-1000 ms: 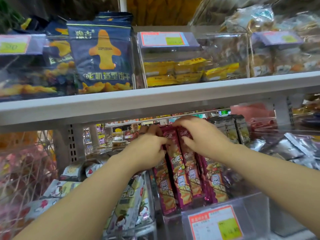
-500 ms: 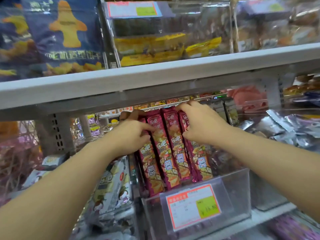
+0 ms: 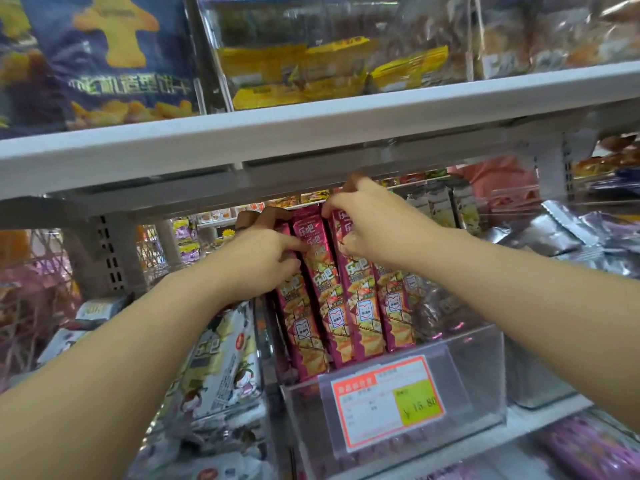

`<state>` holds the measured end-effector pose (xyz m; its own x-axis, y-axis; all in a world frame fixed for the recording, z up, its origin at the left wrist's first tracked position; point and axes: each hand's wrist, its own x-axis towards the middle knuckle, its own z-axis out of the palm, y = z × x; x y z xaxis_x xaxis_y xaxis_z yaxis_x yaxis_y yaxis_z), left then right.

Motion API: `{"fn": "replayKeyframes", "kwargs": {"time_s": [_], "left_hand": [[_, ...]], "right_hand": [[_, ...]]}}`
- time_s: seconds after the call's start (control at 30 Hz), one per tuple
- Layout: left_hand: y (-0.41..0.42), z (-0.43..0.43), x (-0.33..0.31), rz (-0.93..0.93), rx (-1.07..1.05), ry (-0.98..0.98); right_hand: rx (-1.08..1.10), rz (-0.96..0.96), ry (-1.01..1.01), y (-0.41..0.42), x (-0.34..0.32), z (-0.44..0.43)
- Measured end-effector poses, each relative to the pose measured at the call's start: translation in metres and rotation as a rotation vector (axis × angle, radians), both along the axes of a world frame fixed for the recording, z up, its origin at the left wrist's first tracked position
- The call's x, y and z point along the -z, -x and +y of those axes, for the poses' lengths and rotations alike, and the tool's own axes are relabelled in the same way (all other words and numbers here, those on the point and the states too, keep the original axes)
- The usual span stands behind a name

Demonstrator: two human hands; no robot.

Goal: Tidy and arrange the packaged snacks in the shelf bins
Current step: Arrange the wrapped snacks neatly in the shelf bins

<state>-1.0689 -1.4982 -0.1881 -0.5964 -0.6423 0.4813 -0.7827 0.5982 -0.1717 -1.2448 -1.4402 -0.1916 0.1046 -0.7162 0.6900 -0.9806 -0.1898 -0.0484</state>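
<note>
Shelving filled the view. A white shelf board (image 3: 311, 133) ran across the upper half, carrying big blue bags (image 3: 104, 64) on its left and yellow packets (image 3: 294, 74) in a clear box beside them. Below the board, a clear bin (image 3: 485, 375) stood at the front of the lower shelf. The magenta snack packs (image 3: 360, 306) stood in it on end, side by side and leaning back, their lower ends behind the bin's front wall. White packs (image 3: 221, 358) lay in the compartment just to the left, and crumpled silver packets (image 3: 554, 233) were heaped in the one to the right. Both bare forearms stretched from the lower corners to the top of the magenta row. The left hand (image 3: 256, 261) had its fingers curled over the top of the leftmost packs and its thumb on the front of the next one, so its grip was closed round them. The right hand (image 3: 374, 230) pinched the top edge of a pack further right, its grip narrow and holding that pack. An orange-bordered price label (image 3: 388, 400) with a yellow-green patch hung on the bin's front wall.
</note>
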Motion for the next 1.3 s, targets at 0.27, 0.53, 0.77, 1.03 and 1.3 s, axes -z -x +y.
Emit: {"fn": "replayKeyframes", "kwargs": {"time_s": [0.27,0.53,0.77,1.03,1.3], "left_hand": [[0.000,0.003,0.000,0.019,0.006,-0.008],[0.000,0.003,0.001,0.052,0.013,-0.011],[0.000,0.005,0.001,0.059,-0.004,-0.002],[0.000,0.006,0.000,0.052,-0.022,-0.005],[-0.002,0.013,-0.008,0.056,-0.037,-0.089]], "right_hand": [[-0.038,0.037,-0.048,0.007,-0.004,-0.022],[-0.065,0.079,-0.064,0.009,0.000,-0.027],[-0.010,0.173,0.039,0.006,0.000,-0.023],[0.134,0.265,0.066,0.003,0.007,-0.021],[0.134,0.289,0.026,0.001,0.006,-0.004]]}}
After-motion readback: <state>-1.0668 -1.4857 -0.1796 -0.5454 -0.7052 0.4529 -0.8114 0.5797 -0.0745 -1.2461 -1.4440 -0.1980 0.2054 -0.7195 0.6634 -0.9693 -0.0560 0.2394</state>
